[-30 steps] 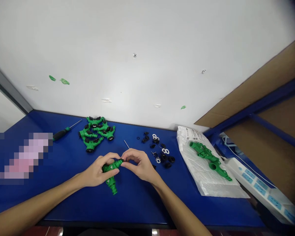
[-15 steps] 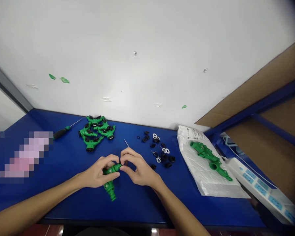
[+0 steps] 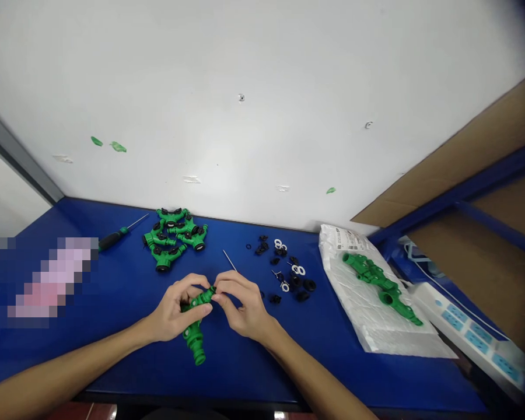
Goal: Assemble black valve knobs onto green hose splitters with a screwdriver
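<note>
My left hand is closed around a green plastic Y-shaped hose splitter, with one branch pointing toward me and another up to the right. At the upper right branch's tip, my right hand pinches with thumb and fingers. A thin dark edge shows there, but the fingers hide what they hold. Behind the right hand a thin metal shaft sticks out; whether it is held or lies on the table I cannot tell. Further right lie small black parts and white washers.
Several green splitters with black fittings lie at the back left, near a screwdriver. Right, a white padded mailer bears bare green splitters, beside a power strip. A black ring lies near the wall.
The whole view has shifted slightly. Both hands stay together at the splitter's tip, and its lower branch has tilted a little.
</note>
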A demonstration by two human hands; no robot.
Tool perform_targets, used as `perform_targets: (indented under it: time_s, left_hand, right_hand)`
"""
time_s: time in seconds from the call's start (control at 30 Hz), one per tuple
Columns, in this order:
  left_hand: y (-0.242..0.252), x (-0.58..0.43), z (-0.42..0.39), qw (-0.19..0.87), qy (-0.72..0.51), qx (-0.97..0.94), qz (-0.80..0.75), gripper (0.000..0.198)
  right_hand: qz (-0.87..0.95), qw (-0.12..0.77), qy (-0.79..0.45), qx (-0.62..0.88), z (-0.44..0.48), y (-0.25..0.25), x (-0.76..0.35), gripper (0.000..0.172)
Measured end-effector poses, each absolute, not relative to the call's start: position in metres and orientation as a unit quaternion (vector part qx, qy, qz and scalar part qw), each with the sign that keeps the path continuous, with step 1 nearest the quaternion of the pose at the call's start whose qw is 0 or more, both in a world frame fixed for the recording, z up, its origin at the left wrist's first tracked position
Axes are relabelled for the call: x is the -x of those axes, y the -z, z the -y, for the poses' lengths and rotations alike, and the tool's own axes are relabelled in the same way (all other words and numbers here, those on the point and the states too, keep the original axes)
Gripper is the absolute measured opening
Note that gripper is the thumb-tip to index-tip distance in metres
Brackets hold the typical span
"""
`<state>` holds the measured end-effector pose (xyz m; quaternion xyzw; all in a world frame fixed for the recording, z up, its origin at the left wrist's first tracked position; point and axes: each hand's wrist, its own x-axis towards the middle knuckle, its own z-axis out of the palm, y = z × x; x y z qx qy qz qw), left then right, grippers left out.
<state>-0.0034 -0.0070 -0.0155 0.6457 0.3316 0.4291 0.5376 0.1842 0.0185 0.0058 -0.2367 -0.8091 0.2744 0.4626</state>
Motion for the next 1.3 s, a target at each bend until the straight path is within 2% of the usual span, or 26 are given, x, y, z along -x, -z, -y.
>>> perform_targets:
  time_s: [0.4,0.53,0.73,0.97,1.07,1.2,1.3]
  left_hand:
    - [0.016,0.002,0.002,0.567,-0.442,-0.599,-0.353,0.026]
    - [0.014,0.001,-0.001,0.564,-0.451,-0.591,-0.359,0.029]
    - [0.01,0.002,0.0,0.63,-0.405,-0.58,-0.321,0.03]
    - [0.01,0.001,0.001,0.67,-0.382,-0.562,-0.299,0.03]
    - [0.015,0.003,0.0,0.679,-0.382,-0.546,-0.307,0.03]
    - [0.019,0.006,-0.006,0.653,-0.406,-0.527,-0.363,0.03]
    - [0.017,0.007,-0.01,0.628,-0.422,-0.528,-0.386,0.027]
  right_hand:
    - [0.835,0.447,-0.185,0.26,-0.017,0.002,-0.179,0.016]
    - [0.755,0.487,-0.304,0.316,-0.02,-0.002,-0.18,0.008]
    - [0.689,0.42,-0.504,0.307,-0.027,-0.009,-0.189,0.023]
    - [0.613,0.398,-0.597,0.33,-0.025,0.007,-0.184,0.029]
    - [0.67,0.395,-0.541,0.321,-0.027,0.005,-0.186,0.024]
    - [0.783,0.375,-0.297,0.397,-0.047,-0.012,-0.219,0.016]
    - [0.772,0.352,-0.135,0.512,-0.067,-0.023,-0.263,0.015]
